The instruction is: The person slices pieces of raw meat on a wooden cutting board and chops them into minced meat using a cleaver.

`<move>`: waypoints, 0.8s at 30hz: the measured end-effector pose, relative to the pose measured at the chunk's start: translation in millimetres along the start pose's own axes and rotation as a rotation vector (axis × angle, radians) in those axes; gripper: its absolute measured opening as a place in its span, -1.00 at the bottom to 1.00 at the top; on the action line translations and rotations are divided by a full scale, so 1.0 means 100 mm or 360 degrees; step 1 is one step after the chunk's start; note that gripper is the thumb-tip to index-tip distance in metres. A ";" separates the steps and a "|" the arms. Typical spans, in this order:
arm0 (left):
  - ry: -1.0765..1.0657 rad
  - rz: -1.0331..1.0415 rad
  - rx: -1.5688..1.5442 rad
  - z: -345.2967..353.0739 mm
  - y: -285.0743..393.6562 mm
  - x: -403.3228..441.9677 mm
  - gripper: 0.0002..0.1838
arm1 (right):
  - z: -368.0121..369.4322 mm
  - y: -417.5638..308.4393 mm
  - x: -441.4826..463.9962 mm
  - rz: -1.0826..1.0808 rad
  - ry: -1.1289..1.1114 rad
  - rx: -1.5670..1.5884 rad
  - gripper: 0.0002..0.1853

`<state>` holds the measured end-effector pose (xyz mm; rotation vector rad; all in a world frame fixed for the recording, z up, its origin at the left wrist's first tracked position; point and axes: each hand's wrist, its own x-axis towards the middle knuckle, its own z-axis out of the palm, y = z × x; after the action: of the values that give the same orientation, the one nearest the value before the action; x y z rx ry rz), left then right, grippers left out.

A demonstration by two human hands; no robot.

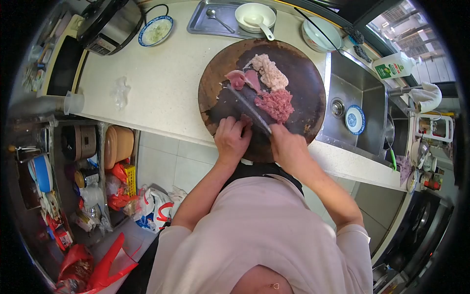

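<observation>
A round dark chopping board (215, 93) lies on the counter. My right hand (289, 145) grips a knife (248, 109) near the board's front edge, its blade pointing up and to the left. Beside the blade, my left hand (233, 139) has its fingers curled over a small piece of meat (246, 120), mostly hidden by the fingers. Farther back on the board lie pink meat slices (237, 79), a heap of pale minced meat (269, 72) and a redder heap of minced meat (275, 104).
Behind the board is a metal tray (197, 24) with a spoon (219, 20) and a white bowl (252, 13). A blue-rimmed dish (155, 31) and a rice cooker (110, 29) stand left. The sink (362, 81) on the right holds a small bowl (355, 120).
</observation>
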<state>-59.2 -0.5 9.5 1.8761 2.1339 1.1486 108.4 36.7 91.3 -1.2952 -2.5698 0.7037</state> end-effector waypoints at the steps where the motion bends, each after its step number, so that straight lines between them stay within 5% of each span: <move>1: -0.0012 -0.0027 -0.0009 -0.01 0.03 0.02 -0.81 | -0.02 -0.07 -0.06 -0.0012 -0.0030 -0.0008 -0.78; 12: 0.0113 0.0065 0.0002 0.07 -0.02 0.07 -0.87 | -0.01 -0.10 -0.32 0.0180 -0.0336 -0.0006 -0.71; 24: 0.0206 0.0115 0.0089 0.14 -0.02 0.04 -0.90 | 0.03 0.02 0.14 0.0207 -0.0052 0.0193 -0.86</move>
<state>-55.1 9.9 0.0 1.9691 2.2029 1.2709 100.5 47.9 87.0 -1.4320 -2.4417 0.8969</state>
